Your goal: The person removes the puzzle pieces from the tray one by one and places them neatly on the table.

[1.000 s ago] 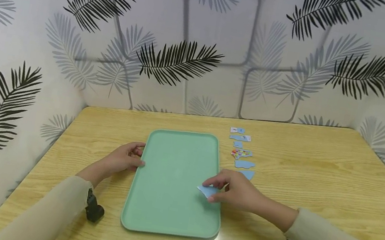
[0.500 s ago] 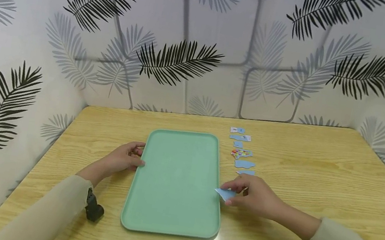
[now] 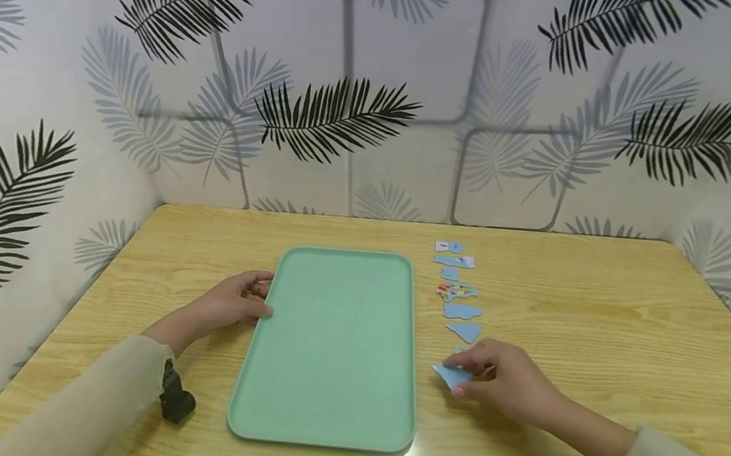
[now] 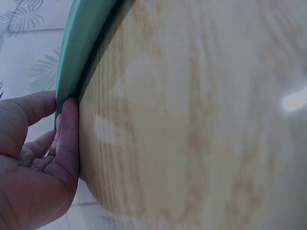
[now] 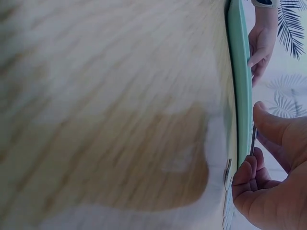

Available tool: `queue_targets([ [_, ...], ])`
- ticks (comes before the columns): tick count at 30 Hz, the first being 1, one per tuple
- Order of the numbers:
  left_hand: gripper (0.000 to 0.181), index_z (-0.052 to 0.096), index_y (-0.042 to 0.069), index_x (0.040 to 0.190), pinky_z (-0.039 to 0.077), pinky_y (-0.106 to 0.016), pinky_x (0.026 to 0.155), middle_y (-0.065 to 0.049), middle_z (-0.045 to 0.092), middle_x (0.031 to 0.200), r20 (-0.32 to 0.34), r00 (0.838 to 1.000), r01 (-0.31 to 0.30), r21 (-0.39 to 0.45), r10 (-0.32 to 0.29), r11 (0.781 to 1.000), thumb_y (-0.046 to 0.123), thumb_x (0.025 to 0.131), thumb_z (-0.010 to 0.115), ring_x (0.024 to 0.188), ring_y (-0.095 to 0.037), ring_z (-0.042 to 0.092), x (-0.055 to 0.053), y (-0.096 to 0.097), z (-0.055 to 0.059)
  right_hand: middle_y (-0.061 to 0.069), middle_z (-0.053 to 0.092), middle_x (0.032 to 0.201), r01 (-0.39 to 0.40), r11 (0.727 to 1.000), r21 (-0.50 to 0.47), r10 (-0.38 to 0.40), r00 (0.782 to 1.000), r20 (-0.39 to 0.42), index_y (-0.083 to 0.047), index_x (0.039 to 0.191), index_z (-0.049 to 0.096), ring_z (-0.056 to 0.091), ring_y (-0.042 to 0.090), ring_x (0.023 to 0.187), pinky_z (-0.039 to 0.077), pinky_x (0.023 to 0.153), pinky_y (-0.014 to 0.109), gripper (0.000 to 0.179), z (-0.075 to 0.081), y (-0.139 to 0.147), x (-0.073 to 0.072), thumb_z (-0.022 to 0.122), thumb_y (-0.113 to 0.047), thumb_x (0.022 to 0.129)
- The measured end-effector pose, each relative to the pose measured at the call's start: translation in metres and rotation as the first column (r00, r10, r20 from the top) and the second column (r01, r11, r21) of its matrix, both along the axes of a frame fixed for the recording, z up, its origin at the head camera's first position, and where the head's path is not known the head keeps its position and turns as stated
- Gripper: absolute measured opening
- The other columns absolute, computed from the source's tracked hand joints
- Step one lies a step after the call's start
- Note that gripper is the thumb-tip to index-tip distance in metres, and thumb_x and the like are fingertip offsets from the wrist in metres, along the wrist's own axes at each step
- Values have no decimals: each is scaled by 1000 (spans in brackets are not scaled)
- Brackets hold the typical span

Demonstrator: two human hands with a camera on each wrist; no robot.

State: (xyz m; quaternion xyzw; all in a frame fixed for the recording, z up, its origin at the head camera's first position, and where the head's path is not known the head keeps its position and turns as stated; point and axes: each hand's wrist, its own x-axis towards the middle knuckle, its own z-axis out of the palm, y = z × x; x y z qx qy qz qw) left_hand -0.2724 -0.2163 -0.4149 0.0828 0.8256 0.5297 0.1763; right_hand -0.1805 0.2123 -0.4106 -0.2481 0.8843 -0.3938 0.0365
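Note:
My right hand (image 3: pixel 504 382) pinches a light-blue, pointed puzzle piece (image 3: pixel 450 374) between thumb and fingers, low over the table just right of the tray. In the right wrist view the piece (image 5: pixel 253 139) is seen edge-on. A green tray (image 3: pixel 332 350) lies on the table with nothing in it. Its left rim is gripped by my left hand (image 3: pixel 232 302), thumb at the rim and fingers against the side, as the left wrist view also shows at the tray edge (image 4: pixel 79 48).
Right of the tray runs a column of puzzle pieces: a blue pointed one (image 3: pixel 465 332), a wavy blue one (image 3: pixel 463 312), a multicoloured one (image 3: pixel 456 291) and several more behind. One small piece (image 3: pixel 459 349) is partly hidden by the right hand. A patterned wall (image 3: pixel 404 162) stands behind the wooden table (image 3: pixel 608 330).
My right hand has moved right with the puzzle piece, from over the tray, across its right rim, to above the table. The left hand stays at the tray's left rim.

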Motion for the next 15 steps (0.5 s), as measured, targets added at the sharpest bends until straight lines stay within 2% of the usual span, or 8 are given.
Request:
queue_targets([
  [15, 66, 28, -3, 149, 53, -36, 83, -19, 45, 121, -2, 1000, 5, -1, -5, 1000, 3, 93, 62, 100, -24, 53, 1, 1, 1, -3, 62, 88, 21, 999, 36, -23, 999, 45, -7, 108, 75, 49, 10, 74, 44, 62, 24, 32, -4, 16, 0, 82, -16, 78],
])
